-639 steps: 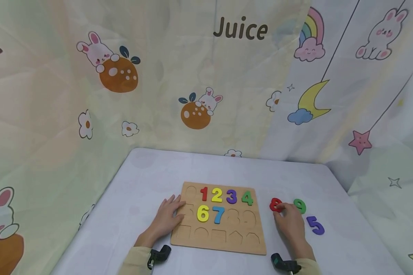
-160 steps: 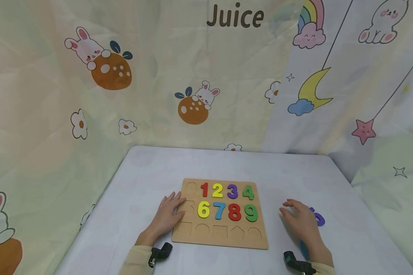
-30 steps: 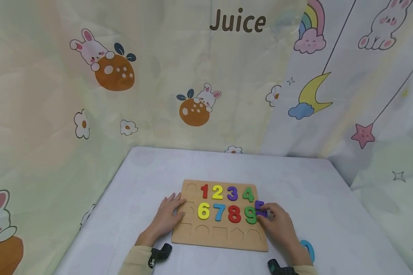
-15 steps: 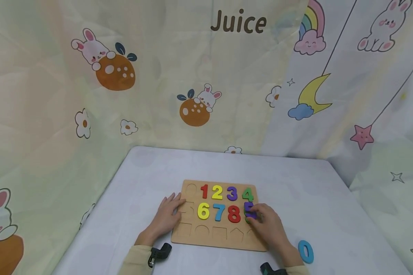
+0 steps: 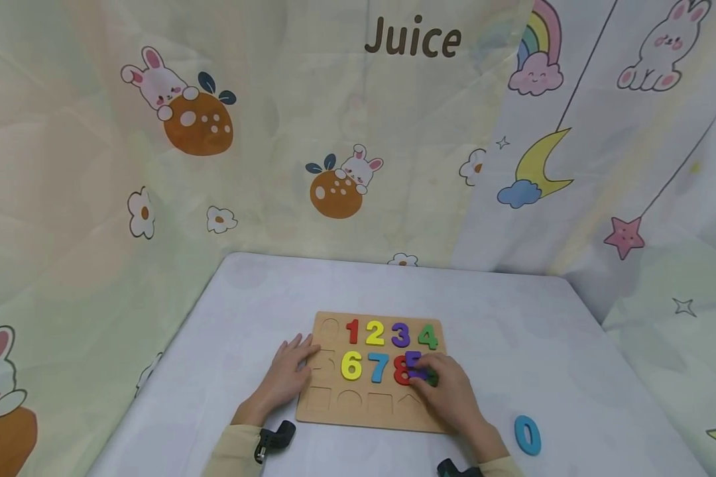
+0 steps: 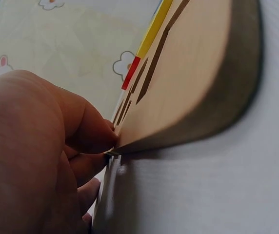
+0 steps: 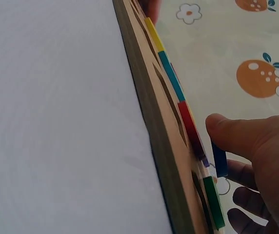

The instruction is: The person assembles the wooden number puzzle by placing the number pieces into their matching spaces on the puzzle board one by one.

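Note:
A wooden number board (image 5: 358, 415) lies on the table with coloured numerals in its top two rows. Pinched between the thumb and fingers of my right hand (image 5: 451, 392), a purple number 5 (image 5: 414, 361) is held over the board. It overlaps the red 8 (image 5: 400, 370) and partly hides the green 9 (image 5: 432, 376). In the right wrist view, the 5 (image 7: 220, 158) stands just above the numerals, apart from the board. My left hand (image 5: 284, 376) rests its fingers along the board's left edge, with the thumb (image 6: 100, 134) touching the edge.
A blue number 0 (image 5: 528, 435) lies on the white table (image 5: 262, 285), right of my right hand. Bare recesses line the board's left column and bottom row. Behind the table hangs a printed cloth (image 5: 274, 132).
The red 8 and green 9 have gone from the table onto the board. My right hand has picked up the purple 5 and moved it left over the board. My left hand has stayed put.

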Action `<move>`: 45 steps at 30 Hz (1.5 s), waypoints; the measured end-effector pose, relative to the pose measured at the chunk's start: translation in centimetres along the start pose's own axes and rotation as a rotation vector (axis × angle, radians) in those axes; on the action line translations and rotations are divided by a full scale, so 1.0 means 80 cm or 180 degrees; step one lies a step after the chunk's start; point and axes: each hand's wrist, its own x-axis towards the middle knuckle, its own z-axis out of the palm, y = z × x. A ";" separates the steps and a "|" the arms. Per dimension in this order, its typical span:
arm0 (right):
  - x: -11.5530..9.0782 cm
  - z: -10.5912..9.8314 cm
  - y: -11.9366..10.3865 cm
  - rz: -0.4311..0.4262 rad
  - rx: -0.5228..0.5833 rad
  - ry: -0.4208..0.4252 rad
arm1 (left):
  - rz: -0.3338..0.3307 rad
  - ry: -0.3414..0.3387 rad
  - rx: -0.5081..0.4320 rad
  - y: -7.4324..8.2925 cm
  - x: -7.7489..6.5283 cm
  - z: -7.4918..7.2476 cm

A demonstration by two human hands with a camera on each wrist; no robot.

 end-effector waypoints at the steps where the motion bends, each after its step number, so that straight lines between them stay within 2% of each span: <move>1: 0.000 0.001 -0.001 -0.0019 0.0006 0.0005 | -0.0007 -0.0012 0.0008 0.000 0.000 0.000; 7: 0.001 0.008 -0.011 -0.0161 0.0158 -0.0017 | -0.0040 -0.0025 0.0010 -0.001 0.000 0.000; 13: 0.000 0.019 -0.025 -0.0357 0.0090 0.0015 | -0.0011 -0.0007 0.0000 -0.001 -0.001 -0.001; 25: 0.001 0.029 -0.049 -0.0357 0.0008 -0.0260 | -0.0014 -0.0091 -0.0023 -0.002 -0.004 -0.006; 30: 0.002 0.035 -0.058 -0.0523 0.0002 -0.0295 | 0.0093 -0.0114 0.0040 -0.005 -0.003 -0.007; 36: 0.003 0.048 -0.072 -0.0774 0.0066 -0.0274 | 0.0050 -0.0138 -0.0014 -0.003 -0.002 -0.008; 40: 0.002 0.054 -0.082 -0.0813 0.0106 -0.0203 | 0.0076 -0.0108 -0.0031 -0.003 -0.003 -0.009; 45: 0.000 0.056 -0.093 -0.0794 0.0130 -0.0260 | 0.0166 -0.0096 -0.0049 -0.004 -0.002 -0.009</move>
